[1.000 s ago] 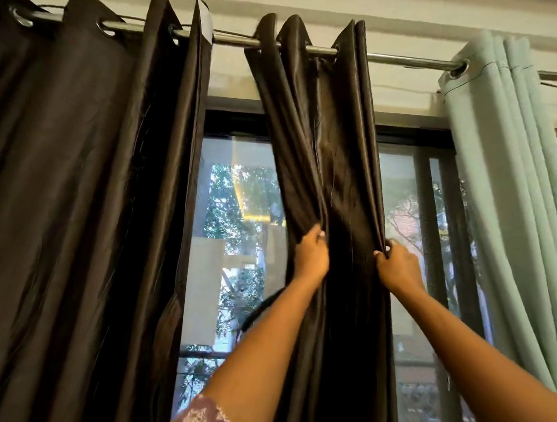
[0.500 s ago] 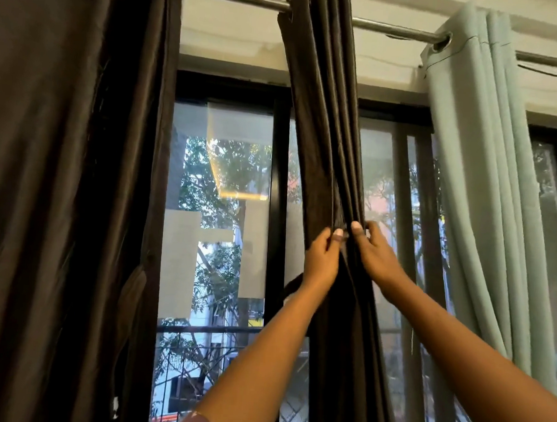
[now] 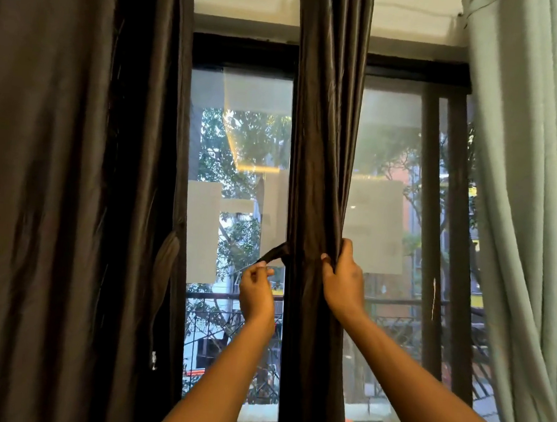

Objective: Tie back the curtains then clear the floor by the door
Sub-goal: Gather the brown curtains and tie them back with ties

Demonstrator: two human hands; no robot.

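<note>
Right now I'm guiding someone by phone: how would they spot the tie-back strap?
Find the gathered dark brown curtain hanging mid-window, between a wider dark curtain and a pale green curtain. The right hand bunches it; from its left edge juts the tie-back strap, pinched by the left hand. It alone is a narrow band.

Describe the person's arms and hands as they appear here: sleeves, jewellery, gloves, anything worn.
Both forearms are bare up to the bottom edge of the picture; no sleeve shows. The left hand and the right hand wear no gloves, and no rings, watch or bracelets can be seen. The fingernails look short and plain, though they are too small to judge closely.
</note>
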